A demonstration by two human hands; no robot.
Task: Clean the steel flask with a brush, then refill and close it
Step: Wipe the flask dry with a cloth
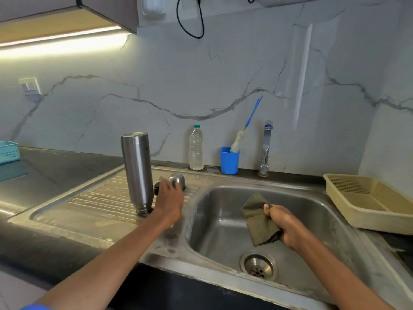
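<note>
No words or numbers can be read here. The tall shiny steel flask (136, 171) has a tiny dark mark near its top, too small to read.

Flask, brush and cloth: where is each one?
Flask (137, 168), head view, middle of its steel body, standing upside down.
Brush (237, 140), head view, white bristle head above the blue cup.
Cloth (257, 217), head view, its hanging folded part.

In front of me a white marble wall (201, 86) with grey veins; a light strip (62, 38) glows under the cabinet (107, 12).
</note>
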